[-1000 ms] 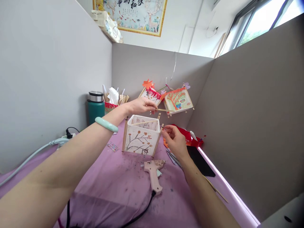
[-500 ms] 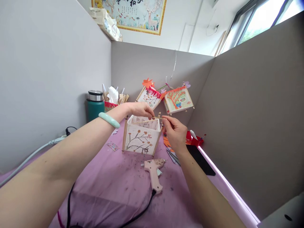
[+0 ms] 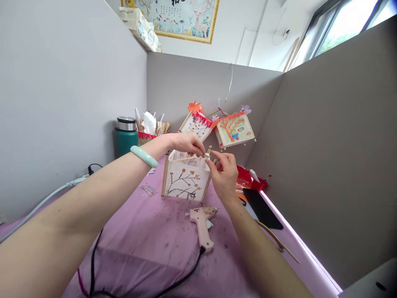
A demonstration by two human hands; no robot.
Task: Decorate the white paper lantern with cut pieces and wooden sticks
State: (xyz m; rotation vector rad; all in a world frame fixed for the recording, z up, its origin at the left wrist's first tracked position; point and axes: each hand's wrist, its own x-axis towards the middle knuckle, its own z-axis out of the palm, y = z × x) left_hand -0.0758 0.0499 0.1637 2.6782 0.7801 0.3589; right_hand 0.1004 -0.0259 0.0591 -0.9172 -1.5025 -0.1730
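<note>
A square paper lantern (image 3: pixel 186 180) with wooden corner sticks and a drawing of a flowering branch stands upright on the purple cloth (image 3: pixel 145 240). Over its open top, my left hand (image 3: pixel 190 144) pinches a thin wooden stick (image 3: pixel 204 156) by the right rear corner. My right hand (image 3: pixel 223 171) is at the lantern's right top corner, thumb and forefinger on either side of it. The exact contact of those fingertips is hard to make out. In front of the lantern lies a pale pink glue gun (image 3: pixel 201 229).
Two decorated lanterns (image 3: pixel 235 129) hang at the back. A teal bottle (image 3: pixel 126 138) and a container of sticks (image 3: pixel 145 135) stand left. At right lie a black flat object (image 3: pixel 263 209) and a red box (image 3: pixel 258 184). A black cord (image 3: pixel 182 279) trails from the glue gun.
My right hand has shifted from the stick's outer end onto the lantern's corner, its thumb and forefinger farther apart. My left hand stays over the top, still pinching the stick.
</note>
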